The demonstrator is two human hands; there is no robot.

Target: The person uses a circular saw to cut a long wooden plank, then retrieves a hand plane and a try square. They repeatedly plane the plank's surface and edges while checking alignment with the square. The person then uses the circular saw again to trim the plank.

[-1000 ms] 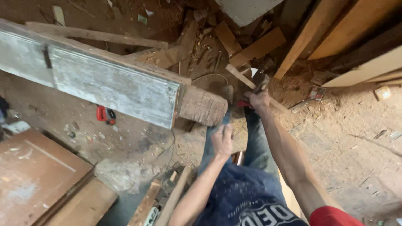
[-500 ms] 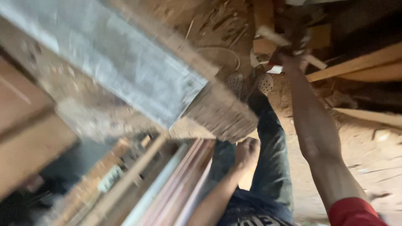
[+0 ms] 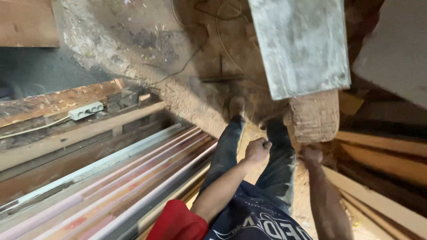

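My left hand (image 3: pixel 257 150) is a closed fist in front of my left thigh and holds nothing that I can see. My right hand (image 3: pixel 312 156) is curled shut just below the rough end of a wooden block (image 3: pixel 314 116). The hammer it gripped a moment ago is hidden under the hand. A grey weathered plank (image 3: pixel 302 44) lies on top of the block and runs away from me. My legs in dark jeans (image 3: pixel 227 151) and my feet stand on the dusty floor between both hands.
A stack of long pale and pinkish strips (image 3: pixel 115 186) lies at the lower left beside wooden beams. A white power strip (image 3: pixel 86 111) sits on a worn board. Timber boards (image 3: pixel 387 151) pile up at the right. A cable (image 3: pixel 187 66) trails over the sawdust floor.
The view has swung round to the left. My right arm has dropped from raised at the far timber pile to beside the block's end. My left hand stays a fist.
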